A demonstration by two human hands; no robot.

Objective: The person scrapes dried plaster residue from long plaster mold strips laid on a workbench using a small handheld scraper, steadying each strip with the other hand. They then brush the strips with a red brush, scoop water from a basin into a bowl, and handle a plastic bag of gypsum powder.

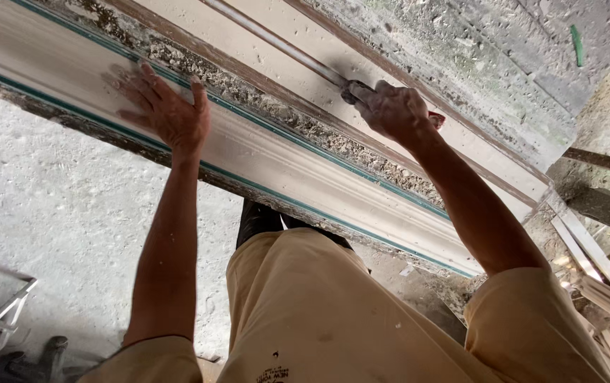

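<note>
Nearest to the camera, a tan shirt (pixel 319 312) fills the bottom of the view, with both bare forearms reaching up and away from it. Below and to the left lies a rough pale concrete floor (pixel 50 206), with a metal frame (pixel 0 319) at the lower left edge.

Further out, the left hand (pixel 165 110) lies flat, fingers spread, palm down on the long cream-coloured moulded plank (pixel 262 152), which runs slantwise from the upper left to the right. That hand grips nothing; it only presses on the plank's curved face. A thin teal line (pixel 362 234) runs along the plank's near edge, and a crusted, crumbly strip (pixel 262 106) runs along it just beyond the left hand.

Beyond that strip, the right hand (pixel 394 110) is closed in a fist around a small dark tool (pixel 353 91), whose tip touches a narrow raised bead (pixel 276 42) on the plank's far part. What kind of tool it is cannot be told.

Farthest off, a grey weathered wall surface (pixel 475 64) rises behind the plank, and loose timber pieces (pixel 603 269) lie at the right edge.
</note>
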